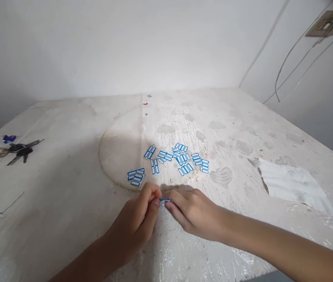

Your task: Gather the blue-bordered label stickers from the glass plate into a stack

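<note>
Clearly, the grip is narrow on both sides: the left hand [141, 213] pinches one end of a small blue-and-white piece [165, 201] between thumb and forefinger, and the right hand [194, 212] has thumb and fingers closed at the other end. The piece sits in the short gap between the fingertips, low over the tabletop [75, 203]; whether it is one layer or several I cannot tell (the fingers cover its ends). Something so small and thin would probably bend easily, so a light, even pinch, with the thumbs level, should serve best, and any pull or fold ought to be slow. Just beyond the hands, a small overlapping cluster [137, 178] lies at the left hand's side, and more blue-outlined pieces [185, 169] spread farther right, some overlapping; knuckles are best held clear of both. The torn white sheet [294, 186] at right and the keys [22, 149] at far left lie well apart, leaving elbow room.
</note>
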`<action>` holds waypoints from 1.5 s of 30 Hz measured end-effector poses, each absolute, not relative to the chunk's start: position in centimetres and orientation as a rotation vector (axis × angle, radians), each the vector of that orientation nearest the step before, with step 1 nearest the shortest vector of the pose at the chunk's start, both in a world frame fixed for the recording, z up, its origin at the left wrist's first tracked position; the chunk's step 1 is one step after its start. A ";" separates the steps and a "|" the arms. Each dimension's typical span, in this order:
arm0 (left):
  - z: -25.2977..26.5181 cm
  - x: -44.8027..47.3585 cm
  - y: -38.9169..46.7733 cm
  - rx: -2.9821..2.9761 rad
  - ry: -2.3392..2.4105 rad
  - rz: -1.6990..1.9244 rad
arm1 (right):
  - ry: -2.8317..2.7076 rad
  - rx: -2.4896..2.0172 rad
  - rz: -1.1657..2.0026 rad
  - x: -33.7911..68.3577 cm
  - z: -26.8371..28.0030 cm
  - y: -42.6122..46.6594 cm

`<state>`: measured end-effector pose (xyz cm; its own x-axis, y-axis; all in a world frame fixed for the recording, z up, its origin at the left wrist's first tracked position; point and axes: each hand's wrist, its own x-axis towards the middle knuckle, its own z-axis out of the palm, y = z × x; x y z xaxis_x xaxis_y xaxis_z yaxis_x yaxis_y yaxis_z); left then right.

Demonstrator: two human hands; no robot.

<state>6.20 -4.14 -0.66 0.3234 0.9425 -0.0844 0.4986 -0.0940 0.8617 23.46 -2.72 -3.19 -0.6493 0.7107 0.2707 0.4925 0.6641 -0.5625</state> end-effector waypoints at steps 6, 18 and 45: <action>-0.6 6.3 -4.1 1.759 1.256 0.679 | -2.361 -0.906 0.714 23.4 -3.1 -2.9; -1.3 5.8 -3.7 1.569 1.210 0.677 | -1.964 -0.981 1.308 23.9 -1.8 -2.5; -1.0 5.8 -2.8 0.693 0.699 0.608 | -1.151 -0.682 2.014 24.1 -3.0 -2.1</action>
